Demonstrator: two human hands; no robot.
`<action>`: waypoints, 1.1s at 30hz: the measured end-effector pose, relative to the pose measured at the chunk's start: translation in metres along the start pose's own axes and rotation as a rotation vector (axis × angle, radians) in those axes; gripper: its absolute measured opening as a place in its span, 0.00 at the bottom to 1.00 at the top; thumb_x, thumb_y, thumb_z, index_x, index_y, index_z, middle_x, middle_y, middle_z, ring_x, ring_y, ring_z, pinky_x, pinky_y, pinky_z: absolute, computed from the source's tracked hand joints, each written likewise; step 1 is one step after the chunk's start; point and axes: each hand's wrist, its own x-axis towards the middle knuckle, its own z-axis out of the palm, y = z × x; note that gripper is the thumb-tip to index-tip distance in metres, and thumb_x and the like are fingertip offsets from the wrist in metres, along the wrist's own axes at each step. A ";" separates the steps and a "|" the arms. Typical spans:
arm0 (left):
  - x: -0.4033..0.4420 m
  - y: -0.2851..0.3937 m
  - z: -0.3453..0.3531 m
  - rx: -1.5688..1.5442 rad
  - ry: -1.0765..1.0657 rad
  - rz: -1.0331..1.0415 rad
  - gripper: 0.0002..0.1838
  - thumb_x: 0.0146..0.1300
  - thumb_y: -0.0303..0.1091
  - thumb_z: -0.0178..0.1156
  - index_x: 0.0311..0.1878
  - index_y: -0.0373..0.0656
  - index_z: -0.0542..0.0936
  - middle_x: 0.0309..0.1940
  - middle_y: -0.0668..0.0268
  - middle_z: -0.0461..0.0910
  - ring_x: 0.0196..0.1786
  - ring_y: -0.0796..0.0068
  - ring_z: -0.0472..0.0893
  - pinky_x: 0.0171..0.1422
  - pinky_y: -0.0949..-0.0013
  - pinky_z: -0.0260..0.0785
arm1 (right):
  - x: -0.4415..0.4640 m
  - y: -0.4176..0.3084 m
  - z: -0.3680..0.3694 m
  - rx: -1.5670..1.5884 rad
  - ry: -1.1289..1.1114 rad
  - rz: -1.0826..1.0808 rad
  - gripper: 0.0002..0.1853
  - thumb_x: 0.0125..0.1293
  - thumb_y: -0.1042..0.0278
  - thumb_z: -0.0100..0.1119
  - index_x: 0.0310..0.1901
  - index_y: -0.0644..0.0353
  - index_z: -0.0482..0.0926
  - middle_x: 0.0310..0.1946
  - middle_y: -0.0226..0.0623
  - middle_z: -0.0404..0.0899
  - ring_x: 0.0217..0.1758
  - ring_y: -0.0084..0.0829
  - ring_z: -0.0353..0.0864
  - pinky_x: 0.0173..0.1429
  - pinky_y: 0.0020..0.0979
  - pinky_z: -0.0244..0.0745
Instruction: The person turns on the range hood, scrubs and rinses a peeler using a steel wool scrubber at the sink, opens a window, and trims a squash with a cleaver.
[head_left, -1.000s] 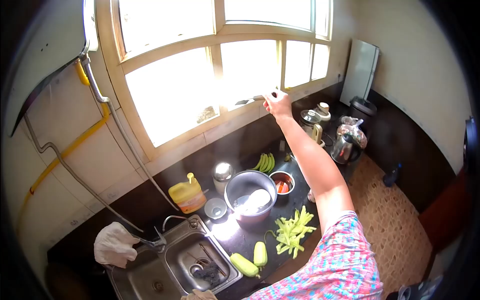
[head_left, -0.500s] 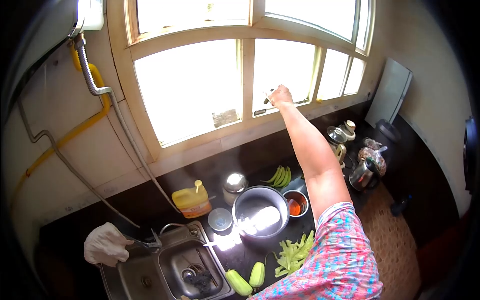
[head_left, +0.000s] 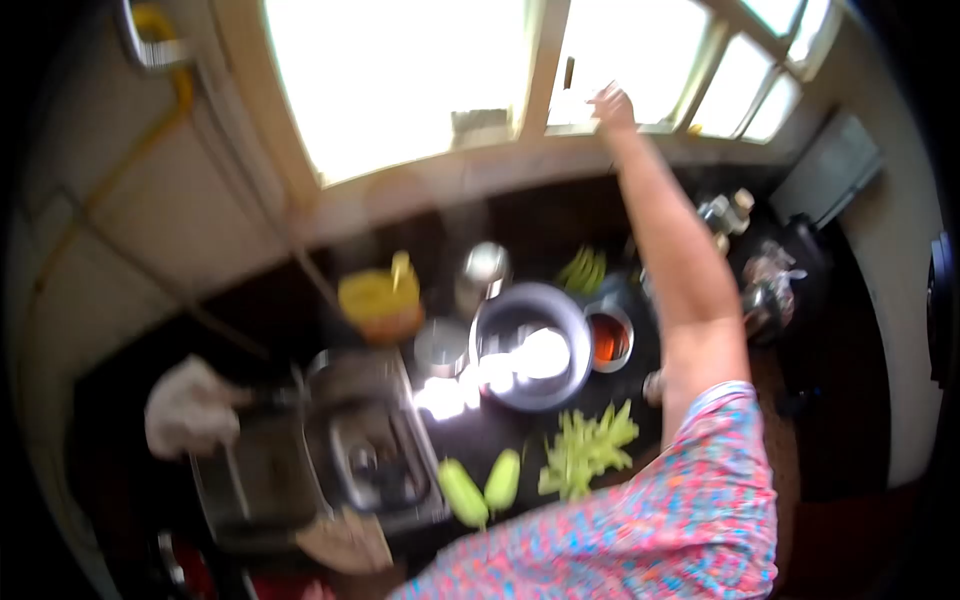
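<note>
My right hand [head_left: 613, 108] reaches far out to the lower window pane, just above the sill, at the end of my stretched arm. Its fingers look bunched together, but blur and glare hide what they hold. A short dark bar [head_left: 569, 73], perhaps a window handle, shows against the bright glass to the left of the hand, apart from it. The pale window frame [head_left: 541, 60] stands beside it. My left hand cannot be made out.
Below the arm stand a large pot [head_left: 585, 325], a bowl of reddish liquid [head_left: 608, 340], green bananas [head_left: 583, 270] and a yellow jug [head_left: 382, 302]. Two peeled green vegetables [head_left: 462, 492] and peelings [head_left: 585, 450] lie by the sink [head_left: 425, 470]. A white cloth [head_left: 190, 408] hangs at its left.
The view has tilted downward and blurred. My right hand stays at the window; the dark bar now appears farther from it. A brownish flat thing and red items have come into view at the bottom.
</note>
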 end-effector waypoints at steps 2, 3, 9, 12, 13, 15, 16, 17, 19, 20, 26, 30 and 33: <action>-0.007 0.016 0.008 0.024 0.020 0.016 0.15 0.66 0.51 0.54 0.34 0.50 0.76 0.19 0.73 0.72 0.16 0.80 0.69 0.17 0.75 0.59 | -0.056 -0.016 -0.011 0.350 -0.036 -0.128 0.16 0.63 0.69 0.57 0.52 0.63 0.75 0.35 0.36 0.83 0.35 0.27 0.80 0.37 0.26 0.73; -0.015 0.026 0.012 0.024 0.013 0.044 0.13 0.66 0.49 0.56 0.37 0.50 0.77 0.24 0.74 0.76 0.22 0.82 0.72 0.21 0.76 0.61 | -0.085 -0.033 -0.027 0.524 -0.201 -0.033 0.18 0.65 0.68 0.56 0.56 0.62 0.73 0.39 0.35 0.82 0.37 0.24 0.79 0.37 0.25 0.72; 0.012 0.037 0.026 -0.022 0.046 0.307 0.11 0.70 0.40 0.53 0.35 0.45 0.76 0.28 0.74 0.75 0.28 0.87 0.69 0.34 0.81 0.61 | -0.300 -0.058 -0.080 0.594 -0.862 0.156 0.14 0.63 0.68 0.60 0.49 0.64 0.80 0.34 0.35 0.81 0.28 0.20 0.78 0.31 0.19 0.70; 0.007 0.059 0.044 -0.165 0.079 0.324 0.16 0.71 0.42 0.51 0.28 0.44 0.72 0.23 0.75 0.70 0.27 0.86 0.68 0.34 0.79 0.63 | -0.400 -0.045 -0.083 0.662 -1.010 0.511 0.09 0.67 0.70 0.56 0.44 0.66 0.80 0.30 0.33 0.81 0.30 0.18 0.78 0.36 0.18 0.72; 0.004 0.065 0.049 -0.169 0.082 0.326 0.16 0.71 0.42 0.51 0.28 0.44 0.72 0.23 0.75 0.70 0.27 0.86 0.68 0.34 0.79 0.63 | -0.431 -0.039 -0.080 0.698 -1.002 0.636 0.09 0.67 0.70 0.55 0.44 0.65 0.80 0.31 0.33 0.81 0.31 0.18 0.78 0.37 0.19 0.72; -0.003 0.076 0.059 -0.130 0.014 0.352 0.16 0.71 0.43 0.50 0.29 0.44 0.72 0.23 0.75 0.71 0.27 0.85 0.69 0.34 0.79 0.63 | -0.484 -0.035 -0.080 0.697 -0.962 0.818 0.10 0.68 0.70 0.54 0.46 0.64 0.79 0.32 0.31 0.81 0.33 0.17 0.77 0.38 0.19 0.72; -0.009 0.082 0.065 -0.132 0.012 0.341 0.18 0.72 0.43 0.49 0.27 0.44 0.73 0.23 0.74 0.71 0.26 0.86 0.68 0.34 0.78 0.63 | -0.504 -0.038 -0.081 0.688 -0.963 0.854 0.10 0.68 0.70 0.54 0.47 0.64 0.79 0.32 0.30 0.81 0.33 0.17 0.77 0.38 0.19 0.72; -0.005 0.080 0.067 -0.138 0.023 0.341 0.18 0.72 0.43 0.49 0.27 0.44 0.73 0.23 0.74 0.71 0.26 0.86 0.68 0.34 0.78 0.63 | -0.520 -0.040 -0.083 0.684 -0.972 0.888 0.10 0.68 0.69 0.54 0.47 0.64 0.79 0.33 0.29 0.81 0.33 0.17 0.77 0.38 0.19 0.72; 0.009 0.074 0.065 0.029 -0.039 0.393 0.17 0.71 0.42 0.50 0.31 0.41 0.78 0.27 0.69 0.78 0.30 0.81 0.73 0.39 0.75 0.67 | -0.544 -0.044 -0.083 0.724 -1.006 0.912 0.10 0.68 0.70 0.54 0.47 0.64 0.78 0.34 0.30 0.80 0.34 0.17 0.77 0.39 0.20 0.73; 0.013 0.071 0.066 0.074 -0.045 0.479 0.17 0.70 0.43 0.51 0.35 0.39 0.80 0.31 0.67 0.80 0.33 0.77 0.76 0.42 0.73 0.68 | -0.550 -0.049 -0.082 0.730 -0.990 0.920 0.10 0.68 0.70 0.54 0.47 0.64 0.78 0.34 0.30 0.80 0.34 0.18 0.78 0.39 0.20 0.73; -0.011 0.085 0.062 0.208 -0.001 0.663 0.18 0.65 0.43 0.55 0.50 0.38 0.79 0.43 0.54 0.82 0.48 0.64 0.82 0.54 0.66 0.71 | -0.549 -0.079 -0.072 0.657 -0.950 0.704 0.10 0.67 0.69 0.55 0.46 0.63 0.78 0.30 0.31 0.80 0.29 0.18 0.75 0.32 0.18 0.68; 0.013 0.067 0.038 0.111 0.068 0.648 0.20 0.63 0.45 0.57 0.52 0.41 0.78 0.47 0.52 0.80 0.52 0.57 0.79 0.56 0.61 0.70 | -0.548 -0.093 -0.061 0.628 -0.956 0.571 0.11 0.67 0.68 0.55 0.47 0.63 0.78 0.29 0.31 0.79 0.27 0.17 0.74 0.30 0.18 0.67; 0.007 0.068 -0.007 0.116 0.133 0.573 0.20 0.62 0.45 0.58 0.51 0.42 0.79 0.49 0.52 0.79 0.53 0.55 0.78 0.57 0.60 0.69 | -0.555 -0.129 -0.049 0.617 -0.956 0.510 0.11 0.68 0.69 0.54 0.46 0.66 0.77 0.29 0.33 0.79 0.25 0.18 0.75 0.30 0.18 0.68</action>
